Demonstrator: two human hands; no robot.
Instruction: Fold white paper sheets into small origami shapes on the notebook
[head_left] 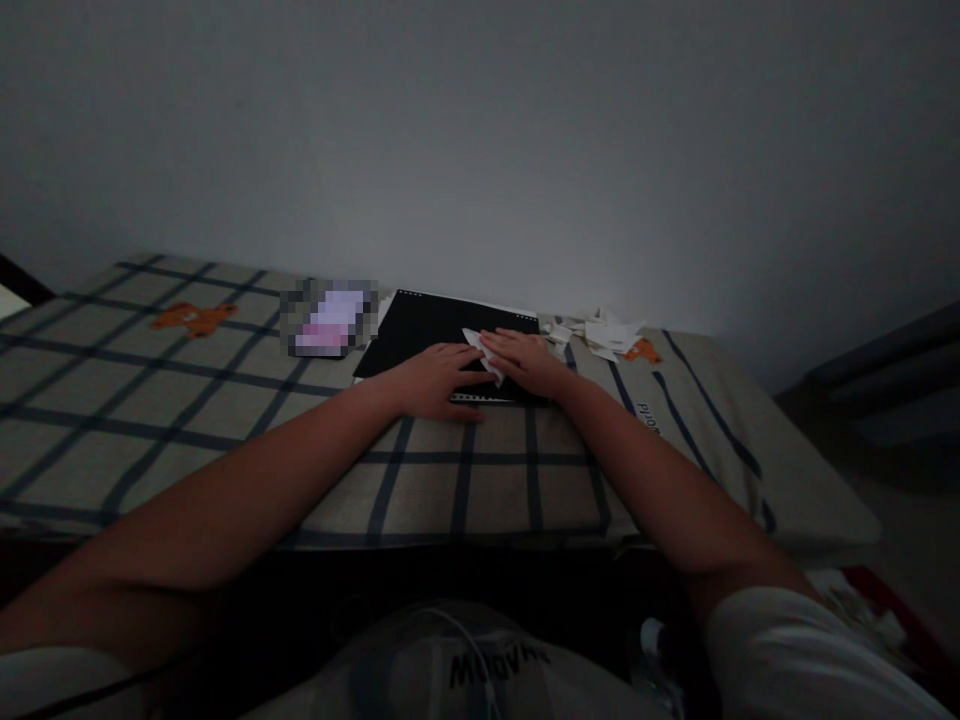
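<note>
A small piece of white folded paper [486, 357] lies on a black notebook cover [420, 335] with rows of holes along its edges. My left hand [439, 380] stretches its fingers over the cover, the tips at the paper's left side and the thumb towards the near edge. From the right, my right hand [525, 362] rests flat, its fingers extended over the paper and hiding part of it. Neither hand wraps around anything. How the paper is folded is hard to make out in the dim light.
A checked cloth [420, 490] covers the table. Left of the notebook lies a phone [330, 325], its lit screen blurred. Crumpled white paper pieces [604, 333] lie on the right. A grey wall [480, 150] rises behind. Below on the right is a bottle [652, 645].
</note>
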